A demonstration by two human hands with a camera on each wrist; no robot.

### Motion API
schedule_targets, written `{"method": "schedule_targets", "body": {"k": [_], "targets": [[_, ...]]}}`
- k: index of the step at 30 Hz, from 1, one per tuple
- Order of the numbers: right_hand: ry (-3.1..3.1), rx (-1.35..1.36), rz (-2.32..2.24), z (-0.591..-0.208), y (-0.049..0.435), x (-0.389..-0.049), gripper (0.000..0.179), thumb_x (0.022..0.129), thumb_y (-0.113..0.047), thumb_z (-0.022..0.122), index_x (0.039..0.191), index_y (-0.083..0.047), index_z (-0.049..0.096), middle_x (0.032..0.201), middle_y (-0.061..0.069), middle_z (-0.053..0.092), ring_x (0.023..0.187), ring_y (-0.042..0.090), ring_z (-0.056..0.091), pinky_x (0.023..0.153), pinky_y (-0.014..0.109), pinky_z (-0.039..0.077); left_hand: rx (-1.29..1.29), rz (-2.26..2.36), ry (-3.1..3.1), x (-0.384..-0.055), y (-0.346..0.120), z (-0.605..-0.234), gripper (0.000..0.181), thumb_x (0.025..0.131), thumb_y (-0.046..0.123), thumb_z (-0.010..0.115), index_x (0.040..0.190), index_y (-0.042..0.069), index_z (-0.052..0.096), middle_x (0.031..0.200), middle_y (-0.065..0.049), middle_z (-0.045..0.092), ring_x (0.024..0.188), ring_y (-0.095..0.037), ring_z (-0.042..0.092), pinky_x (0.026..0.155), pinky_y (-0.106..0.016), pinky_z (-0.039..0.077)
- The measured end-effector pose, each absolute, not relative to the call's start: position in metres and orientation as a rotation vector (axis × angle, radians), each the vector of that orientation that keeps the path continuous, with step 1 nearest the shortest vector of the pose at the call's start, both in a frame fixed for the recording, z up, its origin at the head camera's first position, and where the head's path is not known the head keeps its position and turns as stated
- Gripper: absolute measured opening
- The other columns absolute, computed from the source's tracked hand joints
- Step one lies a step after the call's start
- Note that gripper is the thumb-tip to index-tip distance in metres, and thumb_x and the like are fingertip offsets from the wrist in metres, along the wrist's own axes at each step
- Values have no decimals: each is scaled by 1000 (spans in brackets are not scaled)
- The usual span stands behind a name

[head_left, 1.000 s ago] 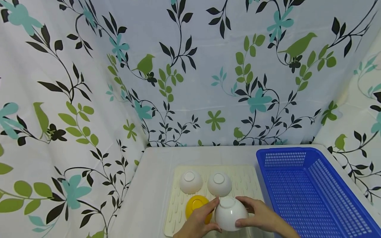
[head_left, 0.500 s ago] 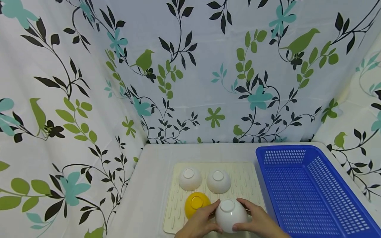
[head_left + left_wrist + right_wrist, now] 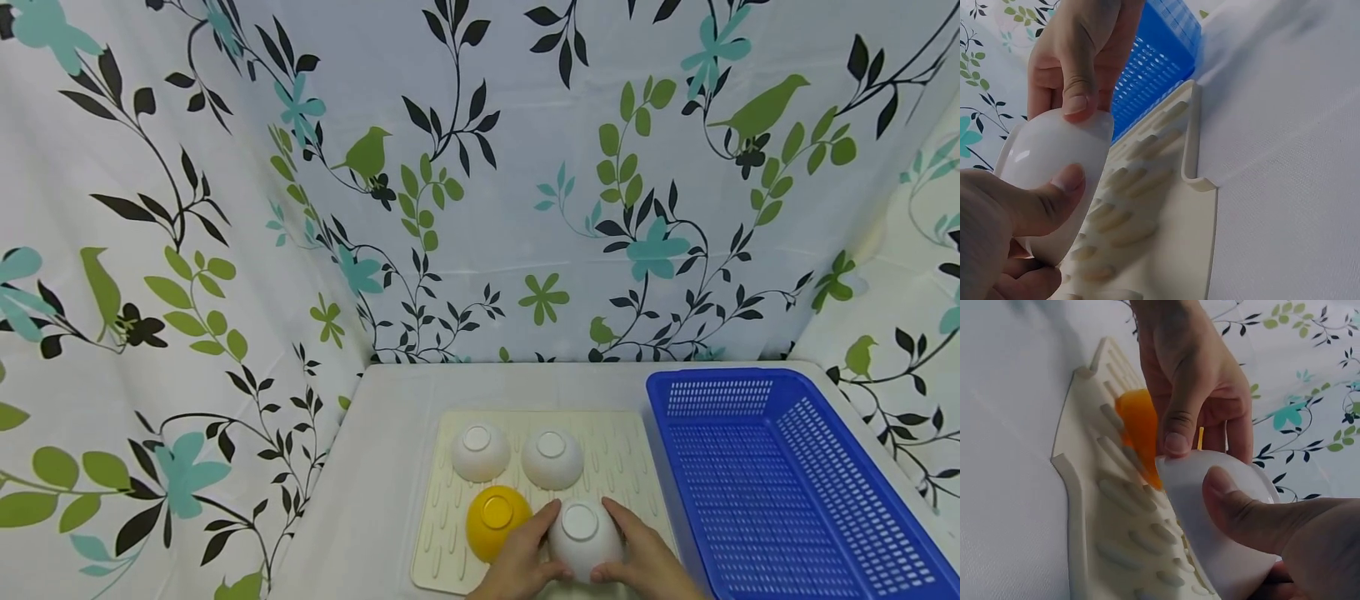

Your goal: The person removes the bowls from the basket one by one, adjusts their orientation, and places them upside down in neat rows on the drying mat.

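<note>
Both hands grip an upside-down white bowl [image 3: 587, 546] over the front right of a cream draining mat [image 3: 611, 467]. My left hand [image 3: 522, 557] holds its left side, and my right hand [image 3: 647, 552] holds its right side. In the left wrist view, both thumbs press on the outside of the bowl [image 3: 1047, 147]. Whether its rim touches the mat, I cannot tell. Just left of it sits a yellow bowl [image 3: 495, 533], base up, also partly visible as an orange-yellow shape [image 3: 1138, 428] in the right wrist view. Behind stand two overturned white bowls, left [image 3: 480, 454] and right [image 3: 552, 461].
A blue perforated plastic basket [image 3: 787, 500] stands close to the mat's right side. White cloth [image 3: 352, 500] covers the table. Curtains [image 3: 480, 208] with printed leaves, flowers and birds hang behind and on both sides.
The white bowl has shifted slightly right and its base has tipped more level, with both hands staying on it. The other bowls and the basket have kept their places.
</note>
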State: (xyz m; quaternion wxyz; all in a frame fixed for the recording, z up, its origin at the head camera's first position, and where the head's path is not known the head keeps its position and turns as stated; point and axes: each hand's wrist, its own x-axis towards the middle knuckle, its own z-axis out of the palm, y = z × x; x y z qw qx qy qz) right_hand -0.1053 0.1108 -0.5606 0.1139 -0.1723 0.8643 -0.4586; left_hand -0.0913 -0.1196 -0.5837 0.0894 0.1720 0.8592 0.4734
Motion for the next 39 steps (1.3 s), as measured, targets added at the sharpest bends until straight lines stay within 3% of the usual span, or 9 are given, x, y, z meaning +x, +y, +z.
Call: {"method": "schedule_targets", "body": {"k": [13, 17, 34, 39], "targets": [[2617, -449, -1306, -575, 104, -110, 102, 62, -25, 91, 143, 13, 42, 146, 36, 46, 135, 54, 45, 111, 66, 38, 387, 1266, 2652, -98, -109, -596, 82, 81, 18, 82, 152, 8, 42, 156, -12, 45, 145, -26, 45, 120, -40, 39], [2620, -398, -1287, -580, 103, -111, 102, 60, -23, 91, 143, 12, 43, 146, 35, 47, 136, 53, 45, 112, 65, 38, 320, 1264, 2614, -100, -107, -598, 83, 81, 17, 82, 153, 12, 41, 158, -9, 44, 146, -24, 42, 121, -41, 38], [2645, -393, -1217, -585, 105, -116, 103, 58, -23, 91, 143, 12, 43, 143, 34, 50, 133, 51, 50, 111, 63, 42, 326, 1163, 2667, -100, -103, -597, 80, 83, 14, 81, 153, 11, 41, 159, -9, 42, 147, -25, 41, 121, -44, 37], [2608, -400, -1233, -584, 106, -115, 105, 60, -26, 90, 148, 6, 40, 148, 33, 45, 135, 51, 47, 111, 64, 41, 325, 1183, 2652, -99, -102, -597, 81, 82, 12, 81, 153, 11, 41, 159, -10, 42, 148, -25, 40, 121, -44, 36]]}}
